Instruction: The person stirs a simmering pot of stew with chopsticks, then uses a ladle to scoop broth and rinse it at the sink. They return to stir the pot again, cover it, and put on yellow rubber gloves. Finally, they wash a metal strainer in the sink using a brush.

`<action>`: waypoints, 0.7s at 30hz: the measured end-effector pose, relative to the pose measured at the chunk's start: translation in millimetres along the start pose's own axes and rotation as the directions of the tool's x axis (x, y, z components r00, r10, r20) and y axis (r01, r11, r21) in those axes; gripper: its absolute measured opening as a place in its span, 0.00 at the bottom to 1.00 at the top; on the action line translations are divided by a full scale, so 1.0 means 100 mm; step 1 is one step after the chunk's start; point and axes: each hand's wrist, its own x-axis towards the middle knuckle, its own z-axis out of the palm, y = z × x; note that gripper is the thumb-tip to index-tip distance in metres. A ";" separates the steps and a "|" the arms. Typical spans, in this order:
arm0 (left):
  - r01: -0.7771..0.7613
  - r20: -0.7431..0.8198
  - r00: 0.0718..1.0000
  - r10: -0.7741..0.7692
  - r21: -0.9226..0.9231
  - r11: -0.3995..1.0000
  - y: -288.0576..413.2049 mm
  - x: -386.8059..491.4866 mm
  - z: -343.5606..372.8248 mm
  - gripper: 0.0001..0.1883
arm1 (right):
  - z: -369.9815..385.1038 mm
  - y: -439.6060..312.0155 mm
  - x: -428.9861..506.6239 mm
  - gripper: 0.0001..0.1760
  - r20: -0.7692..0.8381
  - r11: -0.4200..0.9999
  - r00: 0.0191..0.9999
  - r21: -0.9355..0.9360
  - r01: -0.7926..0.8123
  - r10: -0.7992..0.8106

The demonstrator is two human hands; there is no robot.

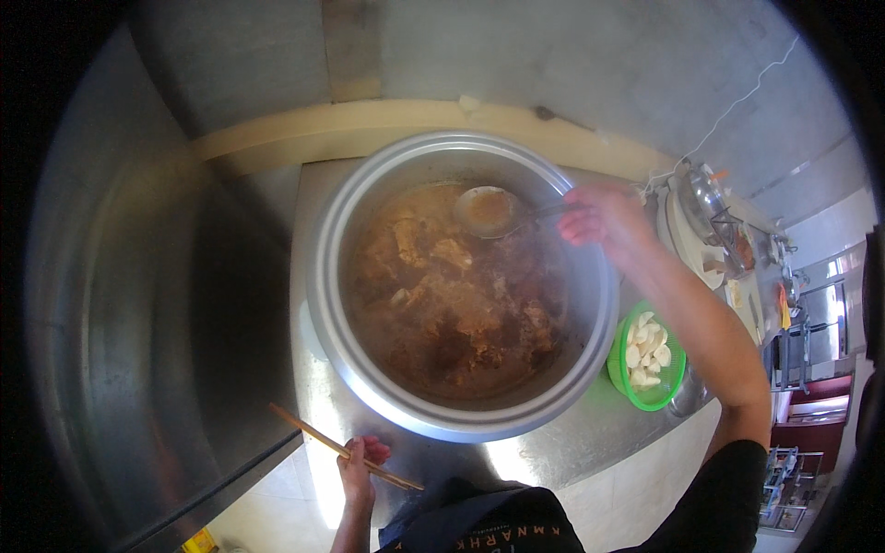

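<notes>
A large round metal pot (325, 304) holds brown, steaming broth with pieces of meat (453, 254). Over its right rim, my right hand (598, 216) grips the handle of a metal ladle (486, 212). The ladle's bowl lies at the broth near the pot's far side, with brown liquid in it. Below the pot's lower left rim, my left hand (363, 460) is closed around wooden chopsticks (314, 433), held slantwise outside the pot. A green plastic basket (650, 404) of white, peeled vegetable chunks (645, 349) stands right of the pot, beneath my right forearm.
The pot stands on a stainless steel counter (553, 453). Further right are a metal bowl (698, 200), a white cutting board (747, 311) and a white cable (726, 114) along the wall. A tall metal surface (138, 290) borders the left side.
</notes>
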 end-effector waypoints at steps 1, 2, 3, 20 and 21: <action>0.001 0.027 1.000 -0.001 -0.005 1.000 -0.01 0.00 0.01 0.18 | -0.01 -0.02 0.00 0.13 0.026 1.000 0.999 0.001 0.018 -0.018; -0.008 0.037 0.999 0.008 -0.011 1.000 -0.03 0.00 0.03 0.18 | 0.00 -0.04 0.01 0.13 -0.011 0.999 1.000 -0.035 -0.012 0.012; -0.008 0.049 0.999 0.009 -0.015 1.000 -0.06 0.02 0.06 0.18 | 0.00 -0.06 0.03 0.13 -0.017 0.998 1.000 -0.055 -0.001 0.000; -0.025 0.022 0.999 0.025 -0.029 0.999 -0.14 0.10 0.12 0.18 | 0.39 -0.46 0.39 0.14 0.089 0.983 0.996 -0.184 0.026 -0.010; -0.018 0.024 1.000 0.019 -0.048 0.999 -0.14 0.10 0.11 0.18 | 0.43 -0.47 0.38 0.13 0.107 0.985 0.994 -0.171 0.028 -0.009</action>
